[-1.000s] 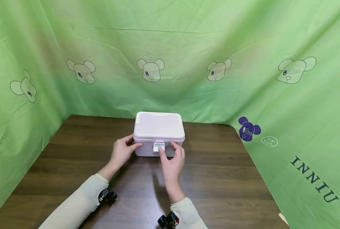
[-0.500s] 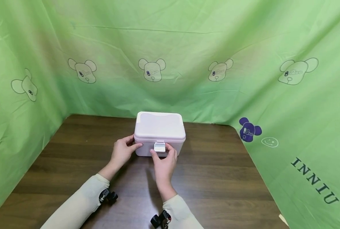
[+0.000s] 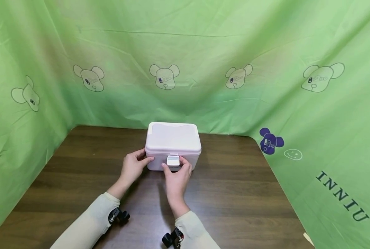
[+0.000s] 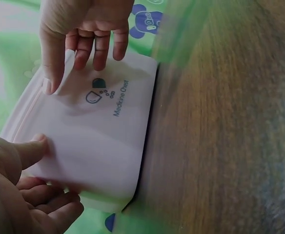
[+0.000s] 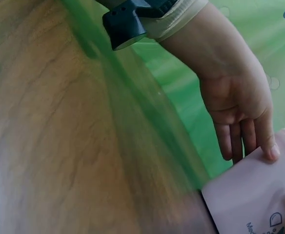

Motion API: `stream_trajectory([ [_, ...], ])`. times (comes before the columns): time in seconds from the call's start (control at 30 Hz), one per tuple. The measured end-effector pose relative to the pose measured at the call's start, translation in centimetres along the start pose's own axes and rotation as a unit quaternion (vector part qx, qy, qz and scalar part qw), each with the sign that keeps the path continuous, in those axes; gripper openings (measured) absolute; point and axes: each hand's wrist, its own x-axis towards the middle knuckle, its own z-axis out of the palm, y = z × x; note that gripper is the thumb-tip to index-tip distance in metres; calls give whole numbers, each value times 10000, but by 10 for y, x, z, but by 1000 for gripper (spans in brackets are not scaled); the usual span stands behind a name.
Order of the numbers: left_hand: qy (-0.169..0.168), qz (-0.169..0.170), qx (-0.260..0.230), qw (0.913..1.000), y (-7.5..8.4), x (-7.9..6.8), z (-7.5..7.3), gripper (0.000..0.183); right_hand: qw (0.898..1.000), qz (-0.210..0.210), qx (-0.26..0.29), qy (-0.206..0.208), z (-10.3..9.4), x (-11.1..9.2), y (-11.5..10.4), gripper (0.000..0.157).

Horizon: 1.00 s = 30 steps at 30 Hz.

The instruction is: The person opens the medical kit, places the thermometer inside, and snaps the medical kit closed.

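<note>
A pale pink medicine box (image 3: 173,137), its lid down, stands on the table in the head view. Dark "Medicine Chest" lettering and a capsule print mark its front in the left wrist view. My left hand (image 3: 132,166) grips the box's left front corner, thumb on the front and fingers along the side. At the middle of the front is a white latch (image 3: 173,160). My right hand (image 3: 176,180) pinches at this latch, thumb by its left edge and index finger by its right. In the right wrist view, only a bit of my right hand shows at the right border.
The dark wooden table (image 3: 234,193) spreads around the box. Behind and beside it hangs a green curtain (image 3: 203,45) with bear-head prints, close behind the box. Each sleeve carries a small black wrist camera (image 3: 120,216).
My right hand has shifted left; its thumb went from the latch's front to its left edge, the index finger to its right edge. My left hand and the box have stayed put.
</note>
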Motion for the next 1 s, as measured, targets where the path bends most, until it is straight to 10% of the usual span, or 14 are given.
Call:
stream_trajectory([
  [1.0, -53, -88, -12, 9999, 0, 0, -1, 51, 9945, -188, 505, 898, 11, 2, -12, 60],
])
